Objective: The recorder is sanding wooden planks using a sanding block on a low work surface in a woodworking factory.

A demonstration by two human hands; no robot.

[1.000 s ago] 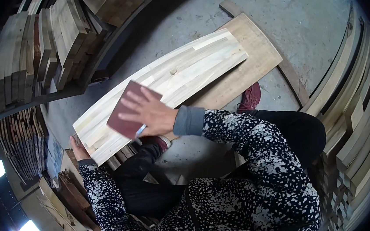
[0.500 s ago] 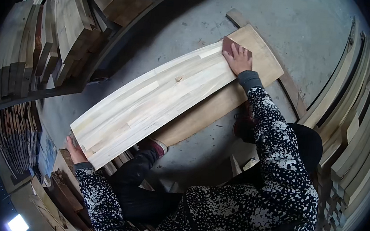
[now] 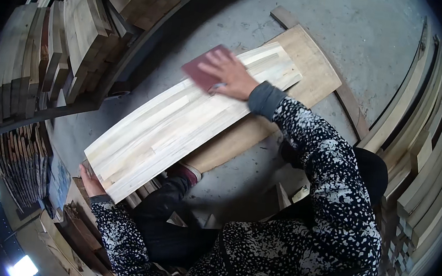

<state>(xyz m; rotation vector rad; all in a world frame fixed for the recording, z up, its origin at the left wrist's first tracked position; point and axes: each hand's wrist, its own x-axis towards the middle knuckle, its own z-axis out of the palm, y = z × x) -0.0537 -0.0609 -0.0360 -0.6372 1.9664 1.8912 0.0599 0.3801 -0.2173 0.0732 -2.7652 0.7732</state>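
Observation:
A pale wooden board [image 3: 179, 129], glued up from strips, lies slantwise from lower left to upper right. My left hand [image 3: 90, 182] grips its near left end, the thumb up against the end face and the other fingers out of sight. Over the board's far long edge, my right hand [image 3: 231, 77] holds a reddish-brown sheet of sandpaper [image 3: 199, 70], which juts past that edge. Motion smears the fingers and the sheet. A second, tan board [image 3: 316, 67] lies beneath the pale one and sticks out at the far end and the near side.
Stacked planks [image 3: 83, 26] fill a rack at the upper left. Long timber strips [image 3: 418, 171] are piled on the right. A narrow wooden batten [image 3: 350, 110] crosses the concrete floor [image 3: 356, 29] under the boards. My shoe [image 3: 191, 174] is close to the board's near side.
My right hand has moved left with the sandpaper, from the board's far right end to its far long edge. The left hand and the board have stayed about where they were.

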